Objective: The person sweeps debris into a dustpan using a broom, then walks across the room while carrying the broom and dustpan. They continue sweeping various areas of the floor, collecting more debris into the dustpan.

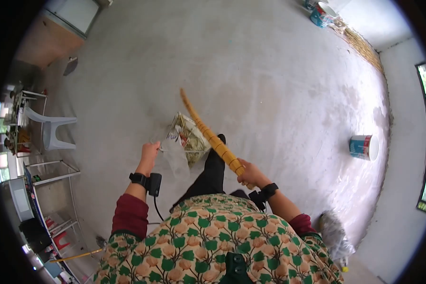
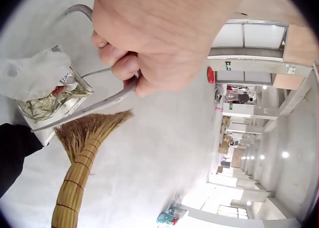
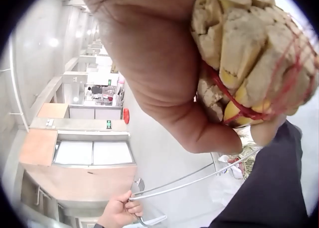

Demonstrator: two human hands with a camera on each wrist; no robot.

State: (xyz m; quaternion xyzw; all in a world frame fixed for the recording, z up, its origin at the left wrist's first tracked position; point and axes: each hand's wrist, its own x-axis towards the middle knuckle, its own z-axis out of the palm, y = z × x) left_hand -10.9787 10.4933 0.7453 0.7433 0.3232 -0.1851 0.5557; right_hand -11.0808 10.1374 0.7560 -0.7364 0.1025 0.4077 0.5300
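My left hand (image 1: 150, 154) grips the bent grey metal handle (image 2: 99, 104) of a dustpan, its fingers curled round the rod. Below hangs the dustpan (image 2: 46, 136), holding dry straw bits (image 2: 42, 107), a small red scrap and a clear plastic bag (image 1: 176, 158). In my right hand (image 1: 251, 174) is a straw broom (image 1: 213, 139), held at the bound butt end of its handle. Red string (image 3: 234, 106) wraps that end in the right wrist view. The broom slants forward and left, passing beside the dustpan in the head view.
A dark-trousered leg (image 1: 212, 173) stands beside the dustpan. To the right is a blue and white bucket (image 1: 360, 147) near the wall. A white plastic stool (image 1: 56, 130) and metal racks (image 1: 56, 177) line the left. Straw bundles (image 1: 362, 47) lie at the far right wall.
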